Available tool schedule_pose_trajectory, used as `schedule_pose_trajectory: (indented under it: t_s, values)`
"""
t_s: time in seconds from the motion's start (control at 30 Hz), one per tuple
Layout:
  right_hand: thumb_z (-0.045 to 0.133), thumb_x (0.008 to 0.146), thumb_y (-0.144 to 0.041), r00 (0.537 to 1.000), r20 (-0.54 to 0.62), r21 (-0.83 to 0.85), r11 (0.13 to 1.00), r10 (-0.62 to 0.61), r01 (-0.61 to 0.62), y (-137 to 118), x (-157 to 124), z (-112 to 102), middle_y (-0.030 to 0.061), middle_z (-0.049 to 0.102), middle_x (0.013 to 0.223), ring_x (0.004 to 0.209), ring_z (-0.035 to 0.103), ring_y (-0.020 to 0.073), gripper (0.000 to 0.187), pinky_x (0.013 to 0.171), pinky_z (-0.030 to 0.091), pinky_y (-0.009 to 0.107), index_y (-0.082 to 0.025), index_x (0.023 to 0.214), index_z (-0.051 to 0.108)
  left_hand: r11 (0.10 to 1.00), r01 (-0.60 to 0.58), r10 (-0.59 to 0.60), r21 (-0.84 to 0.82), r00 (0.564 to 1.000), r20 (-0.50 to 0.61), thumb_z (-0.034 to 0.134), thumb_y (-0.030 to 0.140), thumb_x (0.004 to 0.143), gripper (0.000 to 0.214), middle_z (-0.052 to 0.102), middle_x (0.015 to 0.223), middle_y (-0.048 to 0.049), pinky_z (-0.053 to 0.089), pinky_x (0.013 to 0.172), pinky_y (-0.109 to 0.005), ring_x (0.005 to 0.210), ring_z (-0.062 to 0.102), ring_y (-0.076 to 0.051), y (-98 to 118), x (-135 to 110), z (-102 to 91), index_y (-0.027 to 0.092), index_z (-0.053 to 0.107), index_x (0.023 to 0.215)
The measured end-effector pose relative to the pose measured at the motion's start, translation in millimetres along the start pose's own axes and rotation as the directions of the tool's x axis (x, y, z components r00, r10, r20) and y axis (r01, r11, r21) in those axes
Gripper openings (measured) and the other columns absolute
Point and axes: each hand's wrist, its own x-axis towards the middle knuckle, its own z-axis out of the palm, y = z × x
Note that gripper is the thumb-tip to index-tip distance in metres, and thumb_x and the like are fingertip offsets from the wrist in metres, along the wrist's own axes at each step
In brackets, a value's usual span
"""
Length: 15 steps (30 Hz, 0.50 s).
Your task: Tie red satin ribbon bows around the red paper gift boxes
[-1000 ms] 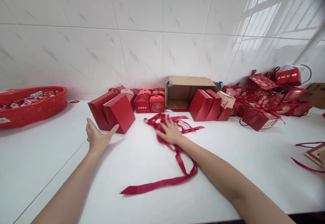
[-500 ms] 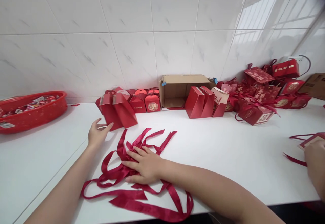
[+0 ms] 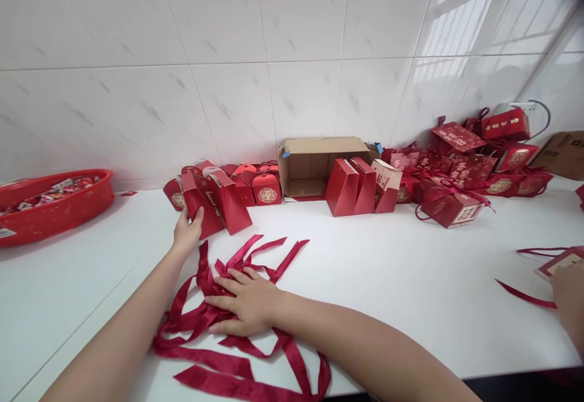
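My left hand [image 3: 188,232] grips the lower left side of a red gift box [image 3: 201,204], its thumb on the near face and its other fingers partly hidden behind. A second red gift box [image 3: 233,206] leans close on the right of it. Flat on a tangle of dark red satin ribbons [image 3: 296,362] lies my right hand [image 3: 249,301], fingers spread, pressing them to the white table [image 3: 387,292]. Ribbon ends fan out on all sides of that hand.
A red basin [image 3: 98,204] of wrapped sweets stands left. Along the wall are small red boxes [image 3: 267,190], an open carton [image 3: 319,145], upright red boxes [image 3: 342,189] and a pile of ribboned boxes [image 3: 460,168]. Another person's hand [image 3: 570,298] holds a box [image 3: 559,263] at right.
My left hand has closed on the left red box, which stands more upright now. My right hand has slid slightly left with the ribbons beneath it. The view has shifted a little.
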Motion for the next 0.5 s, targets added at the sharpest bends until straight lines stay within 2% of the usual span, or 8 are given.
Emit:
schedule_pose_trajectory:
  t_s: [0.07, 0.2, 0.37, 0.5]
  values:
    - [0.026, 0.084, -0.067, 1.000, -0.005, -0.005, 1.000, -0.006, 0.006, 1, 1, 0, 0.0080, 0.015, 0.152, 0.140, 0.003, 0.0302, 0.071, 0.111, 0.007, 0.053, -0.025, 0.140, 0.031, 0.999, -0.012, 0.013, -0.031, 1.000, 0.024, 0.037, 0.058, 0.083, 0.057, 0.062, 0.112, -0.0108, 0.046, 0.090, -0.039, 0.104, 0.059, -0.026, -3, -6, 3.2, 0.016, 0.050, 0.120]
    - [0.023, 0.084, -0.069, 1.000, -0.014, -0.006, 1.000, -0.005, 0.005, 1, -1, -1, 0.0096, 0.016, 0.151, 0.139, 0.003, 0.0308, 0.074, 0.111, 0.005, 0.051, -0.023, 0.141, 0.031, 0.992, -0.020, 0.031, -0.121, 0.996, 0.089, 0.038, 0.061, 0.081, 0.058, 0.063, 0.112, -0.0092, 0.046, 0.091, -0.039, 0.104, 0.059, -0.028, 1, -23, 10.3, 0.018, 0.053, 0.117]
    - [0.021, 0.082, -0.071, 1.000, -0.025, -0.013, 1.000, -0.013, 0.013, 3, 0, 0, 0.0100, 0.016, 0.151, 0.139, 0.004, 0.0322, 0.076, 0.111, 0.005, 0.051, -0.024, 0.141, 0.030, 0.975, -0.049, 0.099, -0.216, 0.969, 0.226, 0.043, 0.059, 0.080, 0.059, 0.063, 0.114, -0.0112, 0.044, 0.093, -0.042, 0.106, 0.058, -0.030, 24, -42, 28.5, 0.015, 0.054, 0.117]
    - [0.023, 0.081, -0.071, 1.000, -0.024, -0.060, 0.998, -0.014, 0.013, 6, 3, 3, 0.0136, 0.026, 0.147, 0.137, 0.014, 0.0342, 0.077, 0.110, 0.010, 0.053, -0.021, 0.138, 0.036, 0.963, -0.078, 0.162, -0.258, 0.933, 0.322, 0.042, 0.057, 0.082, 0.061, 0.058, 0.123, -0.0115, 0.040, 0.099, -0.040, 0.114, 0.054, -0.027, 48, -59, 52.1, 0.016, 0.046, 0.127]
